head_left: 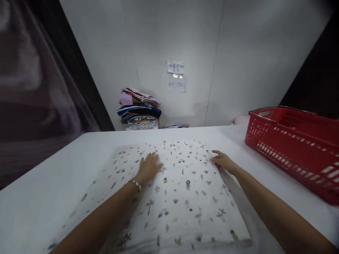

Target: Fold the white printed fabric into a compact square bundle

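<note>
White printed cloth [174,192], one piece, is laid on the white table [233,135], with its right part folded into layers; grey and green motifs of palm trees, rainbows, cacti and a flamingo are shown. Left hand [149,167]: set flat on the cloth, palm down, fingers slightly spread, nothing gripped; a silver-coloured bracelet [136,185] is worn at the wrist. Right hand [222,160]: placed at the cloth's right edge, fingers partly curled, forefinger extended; whether the edge is pinched cannot be told.

Container, one: red plastic basket [299,148], slotted walls, metal handles, stood on the table to the right, well apart from the cloth. Its contents cannot be made out, the floor being hidden by the near wall.

Writing, two paper sheets fixed to the pale wall [238,63]: upper sheet [175,67], handwritten in Chinese characters too blurred to be read surely; lower sheet [177,84], just below, marked "45-50".

Stack of folded fabrics [140,109], mixed colours including lilac, blue, black and red with white, is seen beyond the table's far edge. At far left, a mauve curtain-like fabric [29,77] is hung.
</note>
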`<state>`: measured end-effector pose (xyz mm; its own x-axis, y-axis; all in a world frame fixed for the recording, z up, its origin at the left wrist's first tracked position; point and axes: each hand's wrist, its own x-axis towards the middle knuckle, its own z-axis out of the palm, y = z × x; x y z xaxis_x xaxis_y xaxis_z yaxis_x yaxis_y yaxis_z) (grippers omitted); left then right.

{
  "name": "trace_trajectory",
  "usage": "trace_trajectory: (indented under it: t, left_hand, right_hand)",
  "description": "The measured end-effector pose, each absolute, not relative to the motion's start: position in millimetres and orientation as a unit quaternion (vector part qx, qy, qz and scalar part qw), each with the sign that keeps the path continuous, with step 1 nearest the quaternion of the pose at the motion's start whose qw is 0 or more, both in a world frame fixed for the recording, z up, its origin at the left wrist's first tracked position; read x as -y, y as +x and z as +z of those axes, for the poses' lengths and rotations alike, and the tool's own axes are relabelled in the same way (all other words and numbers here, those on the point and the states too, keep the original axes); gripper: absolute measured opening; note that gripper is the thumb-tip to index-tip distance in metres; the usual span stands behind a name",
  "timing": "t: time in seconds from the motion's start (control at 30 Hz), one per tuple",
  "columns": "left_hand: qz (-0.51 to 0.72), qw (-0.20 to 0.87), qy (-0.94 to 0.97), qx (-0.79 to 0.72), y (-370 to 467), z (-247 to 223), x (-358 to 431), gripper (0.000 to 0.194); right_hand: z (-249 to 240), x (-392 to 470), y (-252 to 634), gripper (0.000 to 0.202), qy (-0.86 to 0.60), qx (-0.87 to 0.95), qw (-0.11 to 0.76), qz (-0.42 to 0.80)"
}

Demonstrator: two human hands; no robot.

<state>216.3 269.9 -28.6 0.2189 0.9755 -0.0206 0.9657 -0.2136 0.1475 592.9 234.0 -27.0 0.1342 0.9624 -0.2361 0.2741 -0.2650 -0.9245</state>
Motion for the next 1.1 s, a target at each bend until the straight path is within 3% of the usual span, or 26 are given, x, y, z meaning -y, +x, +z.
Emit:
trace_trajectory:
  t: [0.23,0.47,0.63,0.73,0.83,0.93,1.1]
  left_hand:
    - [0.060,0.139,0.880,-0.450,283,-22,-206,0.058]
    - [0.160,0.333,0.819,-0.439,362,-9,-181,0.051]
    - [0.141,0.489,0.710,-0.487,411,-11,-178,0.042]
    - [0.140,0.503,0.670,-0.528,426,-15,-182,0.043]
    - [0.153,0.517,0.645,-0.541,431,-19,-187,0.030]
    - [0.151,0.550,0.616,-0.543,429,-21,-189,0.015]
    - [0.155,0.595,0.575,-0.539,425,-15,-185,0.012]
  right_hand:
    - [-20,-196,592,0.058,-0.634,0.476,0.381,0.476]
    - [-18,-134,585,0.057,-0.622,0.498,0.365,0.482]
    - [-21,-91,574,0.053,-0.635,0.602,0.343,0.341]
    - [-22,-73,562,0.053,-0.619,0.683,0.304,0.240]
    - [-22,-65,550,0.051,-0.602,0.725,0.279,0.184]
    - [-23,-65,546,0.043,-0.610,0.694,0.312,0.221]
    - [-34,-77,552,0.038,-0.635,0.520,0.430,0.376]
